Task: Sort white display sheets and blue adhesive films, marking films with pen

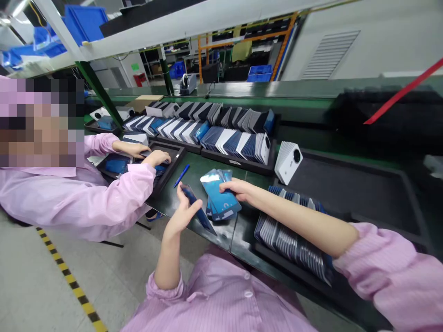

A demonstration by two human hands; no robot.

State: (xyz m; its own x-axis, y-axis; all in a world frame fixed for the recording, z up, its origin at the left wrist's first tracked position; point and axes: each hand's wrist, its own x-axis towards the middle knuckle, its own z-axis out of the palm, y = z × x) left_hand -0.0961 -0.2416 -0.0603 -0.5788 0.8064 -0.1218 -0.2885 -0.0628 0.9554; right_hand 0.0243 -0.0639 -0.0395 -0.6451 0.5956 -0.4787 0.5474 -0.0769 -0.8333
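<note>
My left hand (183, 212) grips a thin dark phone panel (199, 210) by its long edges, tilted over the front edge of the bench. My right hand (238, 189) has its fingers closed on the side of a glossy blue phone panel (221, 193). That panel lies on or just above a few more like it, fanned out on the green bench; the exact contact is hidden. Left of this pile lies a blue pen (182, 175). Under my right forearm is a tray of upright, tightly packed phone panels (294, 240).
Trays of upright white and dark panels (235, 145) line the back. White panels with a camera ring (289, 163) lean by a black tray (363, 189) at right. At left, a co-worker's hands (155, 158) reach into another tray (169, 173). A tape dispenser (188, 84) stands behind.
</note>
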